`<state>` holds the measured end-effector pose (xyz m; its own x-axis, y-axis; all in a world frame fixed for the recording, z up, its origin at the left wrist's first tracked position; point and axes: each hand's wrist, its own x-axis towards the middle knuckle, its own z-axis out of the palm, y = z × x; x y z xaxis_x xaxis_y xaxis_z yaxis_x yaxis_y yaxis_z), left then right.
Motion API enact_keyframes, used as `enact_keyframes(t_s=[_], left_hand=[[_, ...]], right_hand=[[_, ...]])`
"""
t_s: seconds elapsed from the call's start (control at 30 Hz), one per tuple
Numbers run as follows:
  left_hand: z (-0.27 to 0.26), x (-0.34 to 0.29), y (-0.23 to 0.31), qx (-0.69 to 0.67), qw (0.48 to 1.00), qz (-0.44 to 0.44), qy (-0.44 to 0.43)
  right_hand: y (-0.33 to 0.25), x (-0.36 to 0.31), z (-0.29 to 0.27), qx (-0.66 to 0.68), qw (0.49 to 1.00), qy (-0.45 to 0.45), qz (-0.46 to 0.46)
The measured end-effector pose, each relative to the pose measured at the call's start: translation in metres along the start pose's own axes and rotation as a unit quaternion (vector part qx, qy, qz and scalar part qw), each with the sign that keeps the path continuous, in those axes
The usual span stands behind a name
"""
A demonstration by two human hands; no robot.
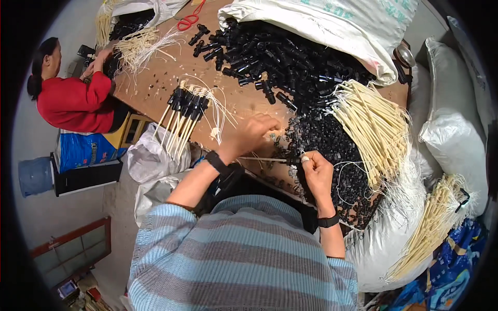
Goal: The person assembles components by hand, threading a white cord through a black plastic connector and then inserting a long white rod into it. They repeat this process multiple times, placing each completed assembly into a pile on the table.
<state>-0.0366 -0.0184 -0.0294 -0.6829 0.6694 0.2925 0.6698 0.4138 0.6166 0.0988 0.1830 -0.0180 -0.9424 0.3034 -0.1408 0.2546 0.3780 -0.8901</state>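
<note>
1. The right hand point(317, 173) is pinched together on the black end point(293, 161) of a thin stick point(267, 159).
2. The stick points left from that hand, its long way running left to right, by the near edge of the table point(236, 103).
3. The left hand point(253, 132) is on the far side of the stick, fingers bent; I can't tell if it holds anything.
4. The right hand is nearer the stick.

Beyond the left edge of the brown wooden table point(225, 96), a yellow wooden seat point(123, 136) stands close by, and a black box-shaped unit point(78, 179) farther off. Grey floor point(122, 201) meets a pale wall point(49, 216) with a reddish-brown framed, paned panel point(72, 250). Bright light falls on the tabletop.
</note>
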Motion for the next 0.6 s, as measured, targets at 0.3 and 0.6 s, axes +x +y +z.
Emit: enact_keyframes(t_s=[0.3, 0.6], left_hand=[[0.012, 0.006, 0.044, -0.23, 0.965, -0.121, -0.029], [0.036, 0.004, 0.081, -0.06, 0.991, 0.111, 0.043]], right_hand=[[-0.003, 0.003, 0.001, 0.05, 0.996, 0.016, 0.067], [-0.01, 0.007, 0.01, 0.071, 0.997, -0.006, 0.002]])
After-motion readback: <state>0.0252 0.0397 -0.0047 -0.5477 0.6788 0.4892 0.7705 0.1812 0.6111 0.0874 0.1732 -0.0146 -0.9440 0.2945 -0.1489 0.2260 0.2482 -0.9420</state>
